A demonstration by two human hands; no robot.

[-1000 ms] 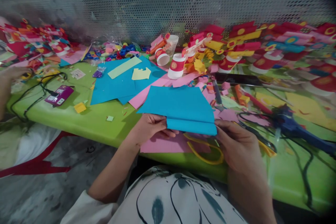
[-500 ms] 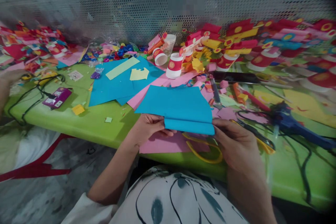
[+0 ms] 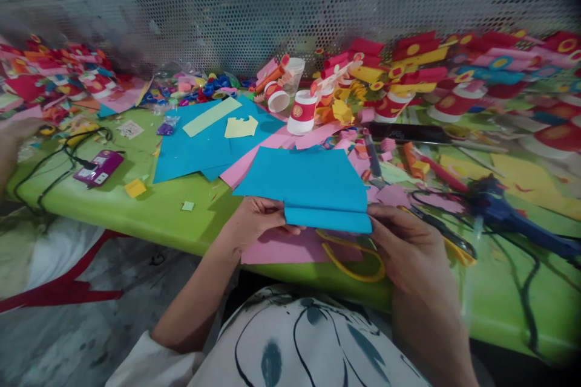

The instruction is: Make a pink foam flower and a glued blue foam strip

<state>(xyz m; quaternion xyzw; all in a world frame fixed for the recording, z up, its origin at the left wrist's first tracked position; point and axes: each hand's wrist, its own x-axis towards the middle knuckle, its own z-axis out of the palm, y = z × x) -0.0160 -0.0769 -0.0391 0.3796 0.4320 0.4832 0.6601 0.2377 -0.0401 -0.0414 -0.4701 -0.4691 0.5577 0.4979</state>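
A blue sheet of paper (image 3: 304, 175) is held up in front of me, its near edge folded over into a flat strip. My left hand (image 3: 261, 216) pinches the left end of that fold, thumb on top. At the right end, my right hand (image 3: 403, 242) grips the fold between thumb and fingers, most of the fingertips hidden. Beneath the sheet lie a pink sheet (image 3: 299, 248) and scissors with yellow handles (image 3: 356, 266), partly covered by the blue sheet.
A blue glue gun (image 3: 512, 211) and a black-and-yellow cutter (image 3: 447, 236) lie to the right. Behind stand red and white paper cups (image 3: 303, 113) among coloured scraps. More blue sheets (image 3: 195, 148) and a purple box with cables (image 3: 98, 168) are left. Another person's hand (image 3: 18, 133) shows at far left.
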